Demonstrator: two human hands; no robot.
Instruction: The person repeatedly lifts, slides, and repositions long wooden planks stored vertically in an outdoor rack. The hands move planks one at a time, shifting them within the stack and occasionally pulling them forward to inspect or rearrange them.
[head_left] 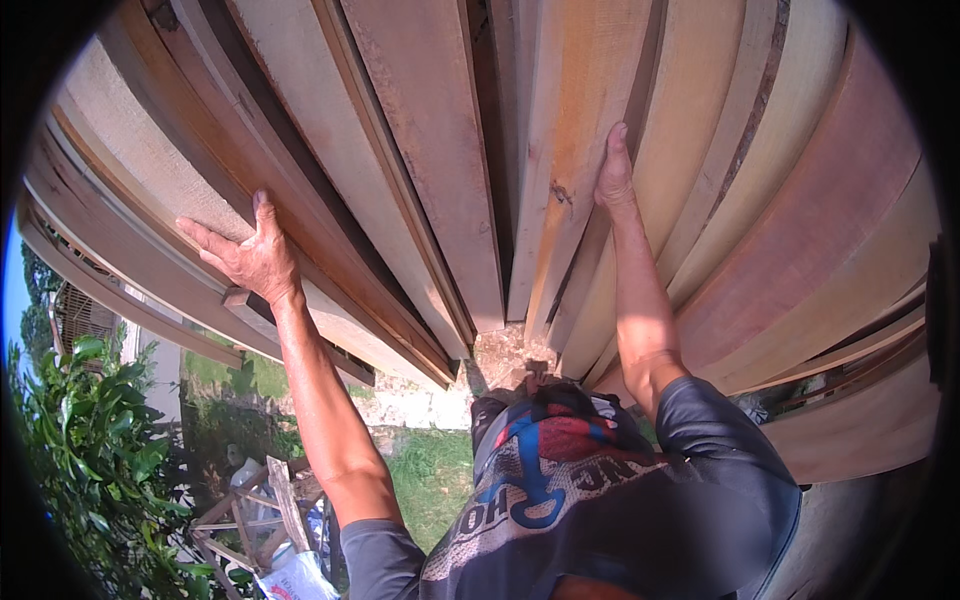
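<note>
The left hand (250, 255), fingers spread flat, presses the edge of a pale plank (150, 170) at the left of the leaning stack of boards (440, 150), and the right hand (614, 170), fingers straight, pushes a central orange-streaked board (570, 120), gripping nothing, so I judge a board could slide and fall.

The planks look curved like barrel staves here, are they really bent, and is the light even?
Head view: the fisheye lens bows the straight planks toward the rim; sunlight warms the left hand and right hand, gaps between boards stay dark, and the corners are black.
</note>
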